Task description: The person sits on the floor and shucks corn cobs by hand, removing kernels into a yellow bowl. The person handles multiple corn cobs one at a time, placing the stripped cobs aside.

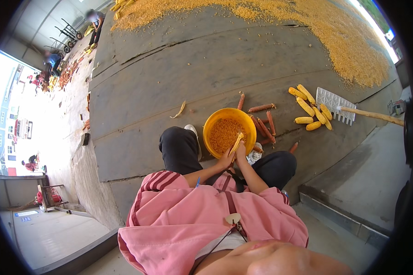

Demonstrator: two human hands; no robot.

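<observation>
My left hand [226, 160] and my right hand [241, 152] are together over the near rim of a yellow bucket [207, 137]. Between them they grip a pale yellow, partly stripped corn cob [237, 141], tilted with its far end over the bucket. My fingers hide its lower end. Loose corn kernels [223, 132] cover the bucket's bottom. The bucket stands on the floor between my feet. Just right of it lie several bare reddish corncobs [261, 108]. Farther right is a small pile of unshelled yellow corn ears [305, 106].
A white plastic toothed scoop [334, 103] with a wooden handle [375, 114] lies beside the ears. Spread kernels [344, 48] cover the far floor. A dry husk [179, 110] lies left of the bucket. Other people [95, 24] and hand trucks [69, 34] are at the far left.
</observation>
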